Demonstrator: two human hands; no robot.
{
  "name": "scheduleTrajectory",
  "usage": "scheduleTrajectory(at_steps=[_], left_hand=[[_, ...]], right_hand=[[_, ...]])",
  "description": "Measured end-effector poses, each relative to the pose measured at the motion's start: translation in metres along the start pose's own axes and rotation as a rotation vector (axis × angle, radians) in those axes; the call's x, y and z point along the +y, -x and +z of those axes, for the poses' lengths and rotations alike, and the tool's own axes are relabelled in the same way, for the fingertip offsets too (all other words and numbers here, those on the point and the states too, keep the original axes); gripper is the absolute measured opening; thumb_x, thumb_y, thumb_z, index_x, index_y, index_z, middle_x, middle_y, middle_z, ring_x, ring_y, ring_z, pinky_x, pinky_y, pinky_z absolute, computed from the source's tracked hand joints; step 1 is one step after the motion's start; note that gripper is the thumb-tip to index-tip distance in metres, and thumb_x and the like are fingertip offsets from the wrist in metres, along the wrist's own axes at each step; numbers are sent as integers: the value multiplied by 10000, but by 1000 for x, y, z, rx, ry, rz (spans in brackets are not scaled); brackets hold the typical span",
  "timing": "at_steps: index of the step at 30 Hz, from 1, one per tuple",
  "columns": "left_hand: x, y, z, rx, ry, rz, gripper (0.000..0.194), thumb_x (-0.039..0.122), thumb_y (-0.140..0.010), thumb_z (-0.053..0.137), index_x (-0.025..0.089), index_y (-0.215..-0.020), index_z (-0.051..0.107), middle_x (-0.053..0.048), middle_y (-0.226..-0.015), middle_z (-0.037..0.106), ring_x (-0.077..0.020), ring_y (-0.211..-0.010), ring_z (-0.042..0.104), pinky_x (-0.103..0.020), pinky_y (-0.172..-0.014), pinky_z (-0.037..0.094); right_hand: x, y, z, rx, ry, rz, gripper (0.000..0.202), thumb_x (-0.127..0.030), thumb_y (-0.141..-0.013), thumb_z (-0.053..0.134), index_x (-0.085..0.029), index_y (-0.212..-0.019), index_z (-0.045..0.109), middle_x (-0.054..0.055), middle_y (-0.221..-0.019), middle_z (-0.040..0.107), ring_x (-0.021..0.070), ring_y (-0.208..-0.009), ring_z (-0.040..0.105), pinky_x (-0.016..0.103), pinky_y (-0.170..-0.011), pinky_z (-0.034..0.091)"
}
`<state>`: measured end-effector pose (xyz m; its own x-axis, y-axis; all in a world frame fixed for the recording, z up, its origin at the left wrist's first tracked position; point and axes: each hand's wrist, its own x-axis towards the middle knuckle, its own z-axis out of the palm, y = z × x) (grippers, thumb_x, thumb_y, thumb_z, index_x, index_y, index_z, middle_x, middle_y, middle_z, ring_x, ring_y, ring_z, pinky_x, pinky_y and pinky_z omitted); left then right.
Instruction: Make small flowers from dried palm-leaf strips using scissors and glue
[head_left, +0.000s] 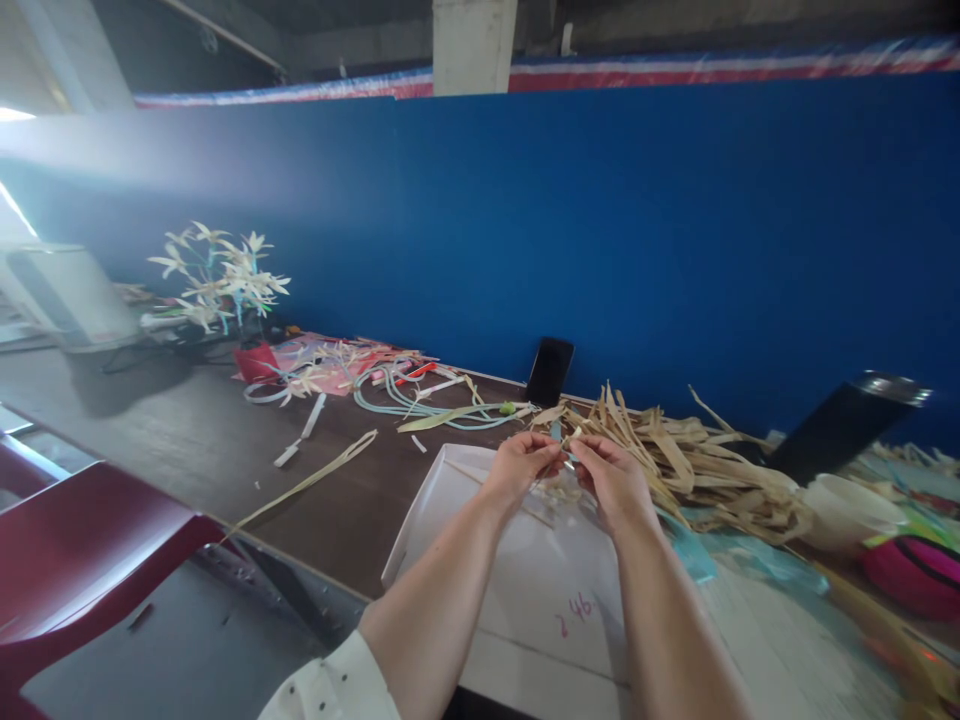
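Note:
My left hand (529, 465) and my right hand (607, 472) meet above a shallow white tray (517, 590), fingertips pinched close together. Between them is a small pale strip (576, 434), perhaps dried leaf; most of it is hidden by my fingers. Below my hands, pale scraps (559, 490) and a thin stick (465, 471) lie in the tray. Just to the right of my right hand spreads a heap of dried tan leaf strips (697, 465). A dark phone (550, 372) leans against the blue partition beyond my hands.
Pale blue cords (382, 395) and scraps lie to the left on the dark table (330, 510). Artificial white flowers (232, 270) stand farther left. A black bottle (840, 430) and a white bowl (851, 510) are at the right. A red chair (97, 550) is at the lower left.

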<state>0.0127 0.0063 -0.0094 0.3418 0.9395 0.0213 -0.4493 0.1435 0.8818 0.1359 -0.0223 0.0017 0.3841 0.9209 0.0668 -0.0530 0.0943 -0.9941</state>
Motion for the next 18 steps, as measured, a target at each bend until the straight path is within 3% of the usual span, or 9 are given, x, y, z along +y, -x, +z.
scheduleTrajectory(at_steps=[11,18], left_hand=[[-2,-1,1,40,-95,123,302,349,-589,726,114,-724,592,-26,-620,621,-92,-555,548,-228,-572,427],[1,1,3,68,-177,227,239,327,-645,676,116,-742,621,-18,-605,619,-102,-571,544,-229,-572,426]], right_hand=[[2,-1,-2,-81,12,-13,428,-448,-530,748,-174,-848,664,-18,-557,568,81,-420,422,214,-386,287],[2,0,-2,-87,-21,42,349,-419,-571,737,-170,-799,648,-36,-509,492,68,-434,388,193,-387,273]])
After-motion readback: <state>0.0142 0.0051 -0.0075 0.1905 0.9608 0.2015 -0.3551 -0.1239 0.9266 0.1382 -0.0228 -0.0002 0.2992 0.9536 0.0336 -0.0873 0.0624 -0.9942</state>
